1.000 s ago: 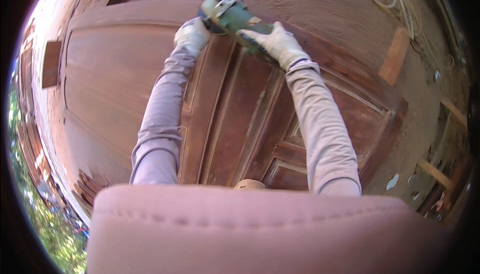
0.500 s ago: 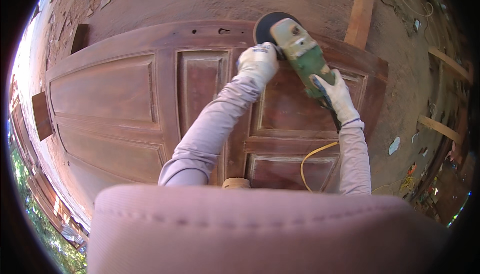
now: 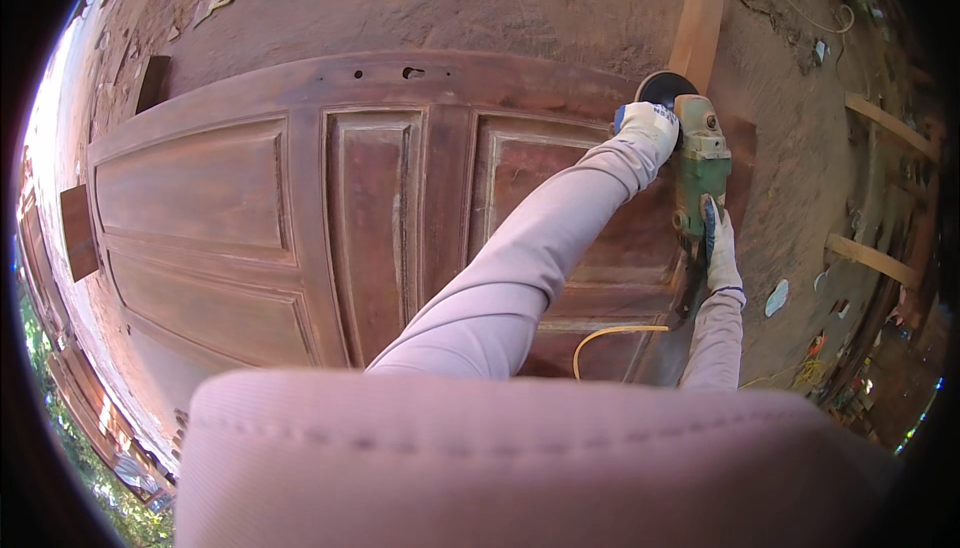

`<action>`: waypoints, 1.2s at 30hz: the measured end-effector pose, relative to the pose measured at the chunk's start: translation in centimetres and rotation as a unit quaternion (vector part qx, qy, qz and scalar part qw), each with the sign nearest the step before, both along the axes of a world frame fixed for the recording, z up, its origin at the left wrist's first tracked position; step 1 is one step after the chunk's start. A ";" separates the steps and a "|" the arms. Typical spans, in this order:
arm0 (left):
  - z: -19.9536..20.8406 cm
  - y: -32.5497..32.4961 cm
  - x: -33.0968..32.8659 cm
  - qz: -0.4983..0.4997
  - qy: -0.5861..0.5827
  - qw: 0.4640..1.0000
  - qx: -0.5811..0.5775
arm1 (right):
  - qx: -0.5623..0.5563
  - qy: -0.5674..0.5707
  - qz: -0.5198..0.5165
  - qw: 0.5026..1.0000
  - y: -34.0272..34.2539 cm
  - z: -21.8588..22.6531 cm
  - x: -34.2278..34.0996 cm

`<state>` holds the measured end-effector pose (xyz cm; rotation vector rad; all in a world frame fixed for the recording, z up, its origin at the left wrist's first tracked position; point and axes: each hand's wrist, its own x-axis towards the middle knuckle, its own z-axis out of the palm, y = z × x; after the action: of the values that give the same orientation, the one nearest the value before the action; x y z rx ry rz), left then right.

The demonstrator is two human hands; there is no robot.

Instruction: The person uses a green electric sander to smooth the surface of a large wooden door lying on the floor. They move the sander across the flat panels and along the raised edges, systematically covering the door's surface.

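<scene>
A reddish-brown panelled wooden door [image 3: 450, 178] lies flat below me. At its far right corner is a green angle grinder [image 3: 702, 183] with a round dark sanding disc [image 3: 668, 91] at its head. My left hand [image 3: 650, 128], in a white glove, is closed near the tool's head, apparently on its side handle, which is hidden. Lower down, my gloved right hand [image 3: 722, 248] wraps round the grinder's rear body. The disc is over the door's far edge; whether it touches the wood I cannot tell.
Wooden boards [image 3: 698, 33] stick out from under the door, with another block [image 3: 80, 233] at its left end. A yellow cord [image 3: 605, 331] crosses the lower right panel. Brown dirt ground surrounds the door, with a brush-like tool [image 3: 215, 6] at far left and timber pieces [image 3: 870, 258] at right.
Both hands have carried the grinder to the right along the door's far edge, to the corner. The tool has turned more upright in view, and the disc sits slightly nearer.
</scene>
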<state>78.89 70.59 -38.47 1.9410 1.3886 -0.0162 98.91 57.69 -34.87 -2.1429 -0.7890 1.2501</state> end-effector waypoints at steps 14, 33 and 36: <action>-2.5 -6.2 -22.2 0.180 0.086 0.978 0.067 | 0.026 -0.077 0.265 0.961 3.9 -1.8 -17.5; 0.3 -0.5 3.1 0.031 0.001 0.998 -0.048 | -0.007 -0.002 0.028 1.000 1.5 -0.2 5.1; 0.7 1.5 8.3 -0.001 0.000 0.999 -0.034 | 0.015 0.015 -0.023 1.000 1.2 -1.8 10.5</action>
<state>87.23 72.11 -37.76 1.8871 1.3692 -0.0639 109.41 58.86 -36.64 -2.1015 -0.7373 1.2367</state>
